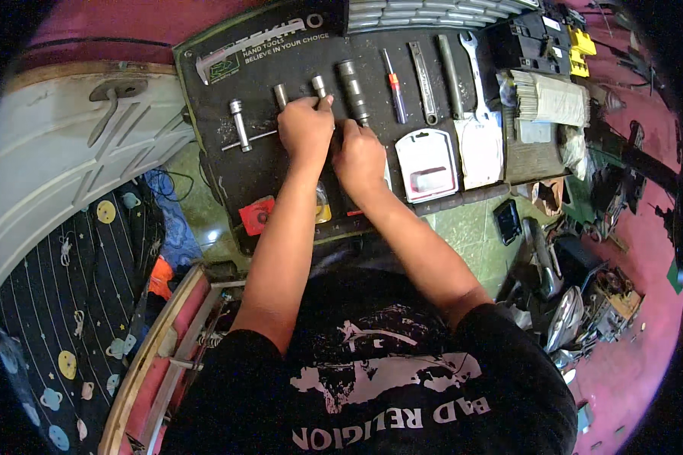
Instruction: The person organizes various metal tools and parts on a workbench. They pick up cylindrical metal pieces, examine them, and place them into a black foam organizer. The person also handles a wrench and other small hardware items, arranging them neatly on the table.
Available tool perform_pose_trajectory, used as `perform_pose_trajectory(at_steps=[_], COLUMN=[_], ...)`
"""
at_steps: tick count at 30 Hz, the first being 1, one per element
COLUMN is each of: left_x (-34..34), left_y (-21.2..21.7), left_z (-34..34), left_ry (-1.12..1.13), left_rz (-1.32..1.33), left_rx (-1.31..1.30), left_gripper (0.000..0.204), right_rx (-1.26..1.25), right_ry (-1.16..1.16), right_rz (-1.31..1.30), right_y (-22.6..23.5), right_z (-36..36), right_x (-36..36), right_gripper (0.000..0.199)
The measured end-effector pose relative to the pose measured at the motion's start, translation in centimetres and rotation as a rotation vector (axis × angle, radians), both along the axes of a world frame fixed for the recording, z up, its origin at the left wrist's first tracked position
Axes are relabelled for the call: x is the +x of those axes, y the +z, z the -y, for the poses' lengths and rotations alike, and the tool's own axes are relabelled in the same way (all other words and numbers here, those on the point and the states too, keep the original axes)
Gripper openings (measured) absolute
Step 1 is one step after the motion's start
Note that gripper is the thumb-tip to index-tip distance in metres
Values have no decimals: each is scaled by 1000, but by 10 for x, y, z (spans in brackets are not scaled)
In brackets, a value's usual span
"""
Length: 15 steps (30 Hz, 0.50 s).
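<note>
Adjoining silver socket (318, 84): left hand (306, 127), curled | by dark ridged tool (350, 82): right hand (360, 158), curled | holds: cannot tell

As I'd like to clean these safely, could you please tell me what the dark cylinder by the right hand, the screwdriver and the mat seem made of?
Dark cylinder: probably metal, dull grey, given its faint highlights.
Screwdriver: thin shaft, likely steel; smooth red-and-blue handle, probably plastic.
Mat: matte black, showing little shine; rubber or coated fabric, I can't tell which.
</note>
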<state>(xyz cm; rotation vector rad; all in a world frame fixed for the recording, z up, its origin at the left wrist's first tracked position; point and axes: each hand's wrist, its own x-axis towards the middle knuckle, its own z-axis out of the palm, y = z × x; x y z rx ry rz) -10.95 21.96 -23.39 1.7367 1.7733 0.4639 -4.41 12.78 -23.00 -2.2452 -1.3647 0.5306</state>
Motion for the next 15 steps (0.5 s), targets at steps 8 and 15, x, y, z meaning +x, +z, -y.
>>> perform_pose_trajectory(at_steps=[8, 15], left_x=[7, 4], left_y=[11, 6], left_z=[-1, -2], left_ry=[-49, -65], left_rz=[-212, -255], left_rx=[20, 79], left_gripper=[33, 35], right_rx=[39, 40], right_ry=[135, 144], right_rz=[114, 145], right_y=[-9, -13], right_z=[2, 0], right_x=[0, 0], right_gripper=[29, 29])
